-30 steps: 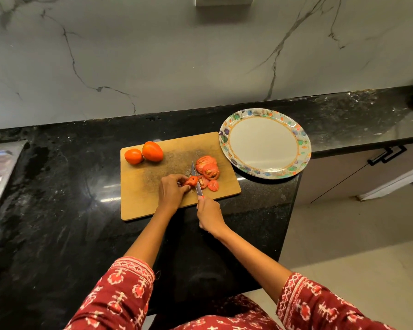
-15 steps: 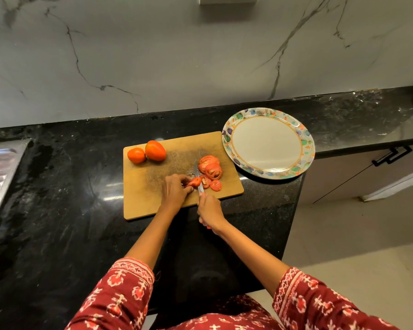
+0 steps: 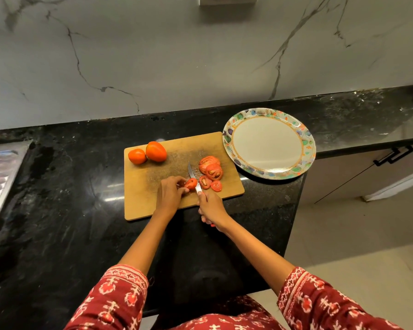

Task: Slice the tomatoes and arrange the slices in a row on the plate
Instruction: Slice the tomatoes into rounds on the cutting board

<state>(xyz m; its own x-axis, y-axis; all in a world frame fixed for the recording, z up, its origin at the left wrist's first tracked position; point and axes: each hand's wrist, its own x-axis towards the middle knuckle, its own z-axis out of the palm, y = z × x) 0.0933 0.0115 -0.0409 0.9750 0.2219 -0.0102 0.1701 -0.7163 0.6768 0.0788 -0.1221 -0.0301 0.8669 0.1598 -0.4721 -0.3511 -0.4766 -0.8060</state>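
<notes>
Mid-slice: last tomato piece (image 3: 191, 183) sits between the two hands, knife (image 3: 193, 174) against its right face.

Left hand (image 3: 169, 195) pinches the piece with curled fingertips; piece lies just right of that hand and just ahead of right hand (image 3: 211, 208), which grips the knife handle. Blade's long axis points away from the right hand, tip angled slightly left. Cut slices (image 3: 211, 172) lie right of the blade on the cutting board (image 3: 150, 198). Two whole tomatoes (image 3: 148, 153) sit far-left of the left hand. Plate (image 3: 229, 139) far-right, bare. Right hand is nearer the plate, likely the one for transfer.

Black granite counter (image 3: 57, 210), marble backsplash (image 3: 153, 55), cabinet handle (image 3: 394, 156).
</notes>
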